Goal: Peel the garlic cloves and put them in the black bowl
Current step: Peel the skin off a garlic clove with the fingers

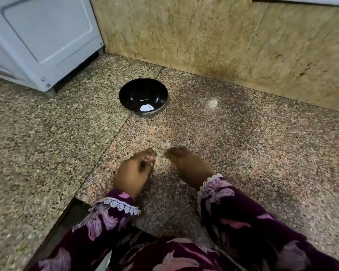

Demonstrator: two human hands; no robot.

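The black bowl stands on the speckled stone counter, far from my hands, with a small pale piece and a bright reflection inside. A pale garlic clove lies on the counter just beyond my fingertips. My left hand is curled, its fingertips pinched together to the left of the clove; blur hides whether anything is between them. My right hand lies flat with its fingers stretched toward the clove, just short of it and holding nothing. A scrap of garlic skin lies beside my right wrist.
A white appliance stands at the back left. A tan stone wall runs behind the bowl. A pale smudge marks the counter right of the bowl. The counter edge drops off at the lower left.
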